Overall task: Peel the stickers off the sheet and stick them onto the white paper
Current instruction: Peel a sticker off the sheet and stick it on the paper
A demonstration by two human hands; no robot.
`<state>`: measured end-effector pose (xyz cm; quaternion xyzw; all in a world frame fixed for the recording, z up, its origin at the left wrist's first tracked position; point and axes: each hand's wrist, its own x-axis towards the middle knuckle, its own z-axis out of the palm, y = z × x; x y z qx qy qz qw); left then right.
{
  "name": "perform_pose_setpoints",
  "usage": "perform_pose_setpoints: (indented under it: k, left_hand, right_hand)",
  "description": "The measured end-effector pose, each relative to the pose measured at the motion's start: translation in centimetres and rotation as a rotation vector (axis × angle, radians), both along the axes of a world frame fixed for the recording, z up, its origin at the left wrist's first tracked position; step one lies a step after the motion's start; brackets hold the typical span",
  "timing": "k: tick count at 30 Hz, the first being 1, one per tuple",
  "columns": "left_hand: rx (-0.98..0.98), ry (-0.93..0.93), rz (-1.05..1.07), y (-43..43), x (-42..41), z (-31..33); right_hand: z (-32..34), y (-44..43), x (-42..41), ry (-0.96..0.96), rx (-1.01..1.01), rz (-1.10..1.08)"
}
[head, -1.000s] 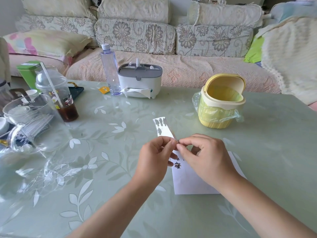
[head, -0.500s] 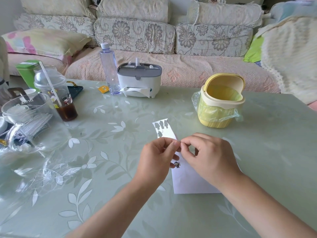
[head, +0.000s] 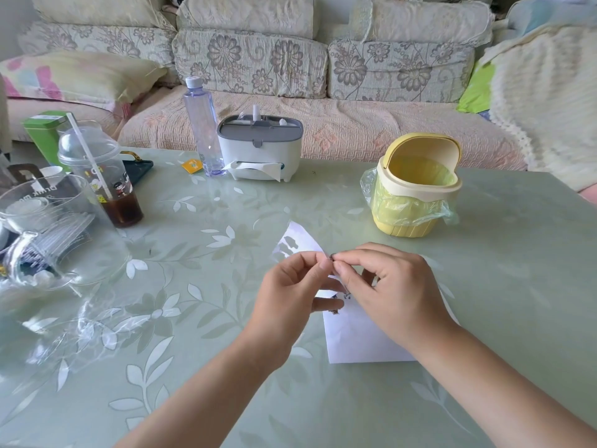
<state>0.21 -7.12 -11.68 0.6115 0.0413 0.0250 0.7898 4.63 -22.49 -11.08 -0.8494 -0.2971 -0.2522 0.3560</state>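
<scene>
My left hand (head: 292,297) pinches the near end of a small white sticker sheet (head: 298,242), held above the table and bent away from me, with dark cut-out shapes showing on it. My right hand (head: 387,289) pinches a tiny dark sticker (head: 331,258) at the sheet's edge, fingertip to fingertip with the left. Beneath both hands the white paper (head: 361,337) lies flat on the table, partly hidden by my right hand. A couple of small dark stickers (head: 336,311) sit on it near its far left corner.
A yellow mini bin (head: 416,185) with a plastic liner stands far right of the hands. A tissue box (head: 260,150) and a water bottle (head: 202,130) stand at the far edge. A drink cup (head: 103,176), glass jug (head: 48,227) and crumpled plastic wrap (head: 64,318) fill the left.
The sticker sheet has curled and tilted to the left. My right fingers have pulled a little away from the sheet's edge with the small dark sticker pinched between them.
</scene>
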Motion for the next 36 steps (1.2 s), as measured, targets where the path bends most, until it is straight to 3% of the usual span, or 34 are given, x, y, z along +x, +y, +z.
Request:
perform_pose_setpoints:
  k: [10,21,24,30,36]
  left_hand:
    - [0.123,-0.065,0.068,0.5,0.1,0.2]
    - [0.174,-0.07,0.107,-0.4,0.0,0.0]
    - [0.142,-0.054,0.115,-0.7,-0.1,0.2]
    - [0.07,-0.024,0.098,-0.7,-0.5,0.4]
    - [0.041,0.007,0.095,-0.8,-0.6,0.6]
  right_hand:
    - [0.3,0.5,-0.1,-0.181,-0.103,-0.063]
    - [0.1,0.7,-0.2,-0.133,-0.069,-0.111]
    - [0.2,0.6,-0.3,-0.064,-0.045,-0.1]
    - [0.9,0.1,-0.2,0.328,0.126,0.066]
    - [0.7,0.1,-0.1,0.209,0.076,0.04]
